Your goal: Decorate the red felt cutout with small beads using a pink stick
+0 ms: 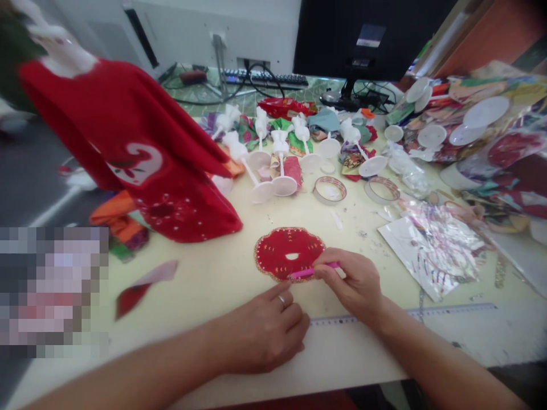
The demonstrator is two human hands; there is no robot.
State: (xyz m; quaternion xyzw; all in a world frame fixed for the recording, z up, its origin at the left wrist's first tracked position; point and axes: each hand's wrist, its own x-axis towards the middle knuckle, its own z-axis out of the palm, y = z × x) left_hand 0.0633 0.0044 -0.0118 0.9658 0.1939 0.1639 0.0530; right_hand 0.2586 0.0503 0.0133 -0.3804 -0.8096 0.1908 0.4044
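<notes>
A scalloped red cloth piece (pixel 277 250) lies flat on the table, with a beaded gold edge, small gold marks and a pale opening near its middle. My right hand (pixel 354 282) pinches a slim pink pen-like tool (pixel 302 273), its tip at the near edge of the piece. Its exact kind I cannot make out. My left hand (pixel 271 327), wearing a ring, rests just below on the table. Its index finger stretches to that same edge close to the tip, while the other fingers bend loosely; the thumb is hidden.
A red embroidered garment (pixel 171 165) on a stand rises at left. Several small white mannequins (pixel 280 148) and tape rolls (pixel 329 190) stand behind. Right are a plastic bag of beads (pixel 444 245) and piled fabrics. A ruler (pixel 453 310) runs near the front.
</notes>
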